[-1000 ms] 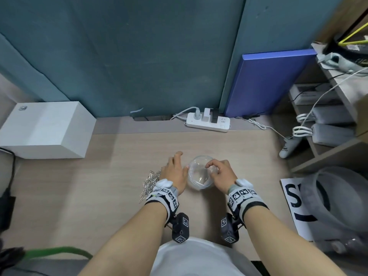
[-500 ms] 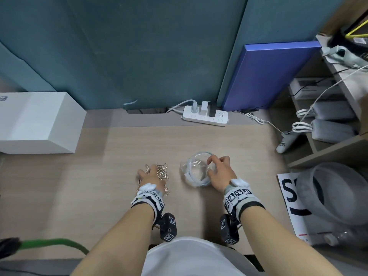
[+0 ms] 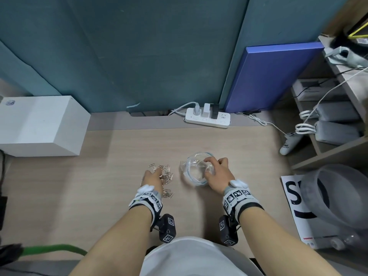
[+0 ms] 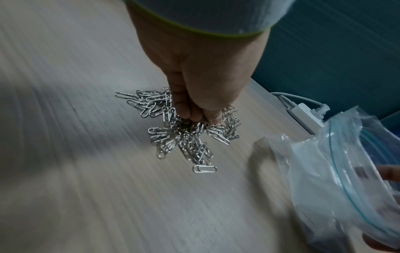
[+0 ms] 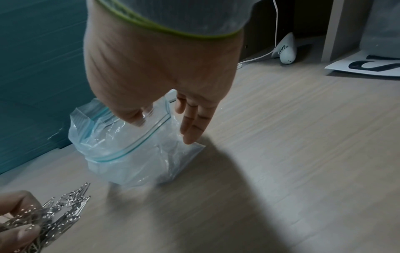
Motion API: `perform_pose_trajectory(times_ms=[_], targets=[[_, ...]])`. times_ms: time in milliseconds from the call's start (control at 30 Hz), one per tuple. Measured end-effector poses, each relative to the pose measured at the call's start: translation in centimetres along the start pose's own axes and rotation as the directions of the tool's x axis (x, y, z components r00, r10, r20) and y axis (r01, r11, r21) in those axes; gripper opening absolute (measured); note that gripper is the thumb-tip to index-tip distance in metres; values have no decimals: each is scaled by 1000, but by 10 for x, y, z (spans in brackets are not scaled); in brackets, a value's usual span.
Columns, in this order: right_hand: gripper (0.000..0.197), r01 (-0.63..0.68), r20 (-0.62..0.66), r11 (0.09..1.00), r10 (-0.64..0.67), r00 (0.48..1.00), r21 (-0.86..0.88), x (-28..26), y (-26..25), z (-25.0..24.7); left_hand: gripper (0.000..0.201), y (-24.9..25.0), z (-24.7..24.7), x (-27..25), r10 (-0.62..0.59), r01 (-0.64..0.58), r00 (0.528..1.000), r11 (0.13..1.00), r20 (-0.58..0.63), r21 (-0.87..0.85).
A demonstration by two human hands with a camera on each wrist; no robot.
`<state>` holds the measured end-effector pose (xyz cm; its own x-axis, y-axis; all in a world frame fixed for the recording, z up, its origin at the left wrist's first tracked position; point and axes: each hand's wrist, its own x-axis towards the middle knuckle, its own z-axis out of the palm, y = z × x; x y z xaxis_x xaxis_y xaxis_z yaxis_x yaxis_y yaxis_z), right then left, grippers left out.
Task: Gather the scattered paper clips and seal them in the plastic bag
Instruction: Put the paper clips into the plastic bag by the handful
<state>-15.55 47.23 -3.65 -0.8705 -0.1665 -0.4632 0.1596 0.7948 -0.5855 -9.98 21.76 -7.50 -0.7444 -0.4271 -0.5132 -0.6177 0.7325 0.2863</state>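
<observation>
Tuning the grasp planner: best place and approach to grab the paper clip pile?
Take the paper clips at the dense tangled middle, coming straight down from above, probably with fingertips closing inward. They lie flat on the desk, so single edges give little to pinch. The left hand already pinches there; the plastic bag stands open alongside.

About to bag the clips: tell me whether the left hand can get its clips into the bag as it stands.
Probably yes: the right hand holds the plastic bag mouth open beside the paper clips, and bare desk lies between it and the left hand.
</observation>
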Motion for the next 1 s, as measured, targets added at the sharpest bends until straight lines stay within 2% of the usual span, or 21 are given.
perform_pose_trajectory(times_ms=[33,167,300,500,667,767,933,1000], targets=[[41,2,3,1000,-2,1000,6,0,0,0,30,1,-2,-1,-5,5,1000,1000,0,-17],[44,-2,7,1000,2,1000,31,-1,-1,-1,17,3,-8,-7,103,-105,994,994,-48,-37],[48,-13,15,999,12,1000,40,-2,-2,-1,5,28,-16,-15,154,-176,979,968,-133,-177],[53,2,16,998,-3,1000,66,-7,-4,0,20,77,-24,-26,312,-357,934,843,-175,-402],[55,-6,20,997,4,1000,80,-9,-7,2,27,105,-27,-38,394,-406,907,725,-149,-557],[53,1,1,995,-1,1000,95,-10,-7,2,29,111,-22,-40,430,-415,896,724,-110,-551],[55,14,9,994,-15,1000,104,-10,-7,1,15,113,-14,-42,463,-436,885,780,-56,-448],[57,16,8,994,-17,1000,108,-10,-5,2,18,113,-11,-40,454,-434,889,801,-54,-413]])
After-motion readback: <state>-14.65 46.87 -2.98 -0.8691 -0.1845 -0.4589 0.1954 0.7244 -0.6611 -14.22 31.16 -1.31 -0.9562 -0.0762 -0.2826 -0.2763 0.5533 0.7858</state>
